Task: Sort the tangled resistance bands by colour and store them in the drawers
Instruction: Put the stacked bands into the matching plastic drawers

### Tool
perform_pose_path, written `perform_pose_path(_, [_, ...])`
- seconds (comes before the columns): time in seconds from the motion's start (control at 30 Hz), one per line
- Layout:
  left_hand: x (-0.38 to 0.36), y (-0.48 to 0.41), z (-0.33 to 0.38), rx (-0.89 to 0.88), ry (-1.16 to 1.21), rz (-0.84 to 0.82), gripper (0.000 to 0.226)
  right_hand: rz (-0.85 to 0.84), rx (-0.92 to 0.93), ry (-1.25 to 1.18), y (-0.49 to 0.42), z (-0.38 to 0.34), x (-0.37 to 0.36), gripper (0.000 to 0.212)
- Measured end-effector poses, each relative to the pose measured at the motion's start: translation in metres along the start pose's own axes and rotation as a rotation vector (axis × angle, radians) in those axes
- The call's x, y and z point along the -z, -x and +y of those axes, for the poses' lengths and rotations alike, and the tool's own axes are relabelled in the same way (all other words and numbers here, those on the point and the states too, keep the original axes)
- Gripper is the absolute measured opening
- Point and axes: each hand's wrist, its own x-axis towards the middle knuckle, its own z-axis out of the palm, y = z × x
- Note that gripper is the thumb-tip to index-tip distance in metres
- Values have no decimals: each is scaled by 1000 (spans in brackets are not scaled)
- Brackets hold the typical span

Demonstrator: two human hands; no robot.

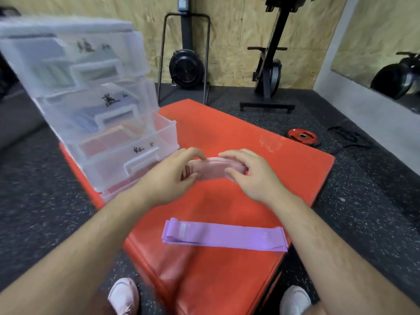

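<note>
As L+R hands grip, pink band's bunched.

Speckled floor (chipboard wall).

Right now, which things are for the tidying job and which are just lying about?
For the job:
pink band, held by the left hand and right hand
purple band
drawers

Just lying about:
weight plate
exercise machine
</note>
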Motion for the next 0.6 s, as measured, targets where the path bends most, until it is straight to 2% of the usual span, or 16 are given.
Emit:
perform_pose_path(0.13, [37, 26, -11, 29, -67, 152, 41, 60, 85, -88, -22, -32, -28, 42])
perform_pose_path(0.23, [54, 31, -14, 35, -103, 336, 36, 110, 120, -107, -45, -57, -38, 40])
perform_pose_path(0.4, [92, 33, -32, 94, -208, 586, 35, 88, 198, -7, -108, -107, -46, 38])
perform_pose_path(0.5, [104, 33, -50, 165, -301, 633, 29, 26, 209, 82, -144, -121, -60, 35])
perform_pose_path(0.6, [106, 33, -67, 249, -351, 584, 30, -60, 143, 77, -168, -120, -80, 34])
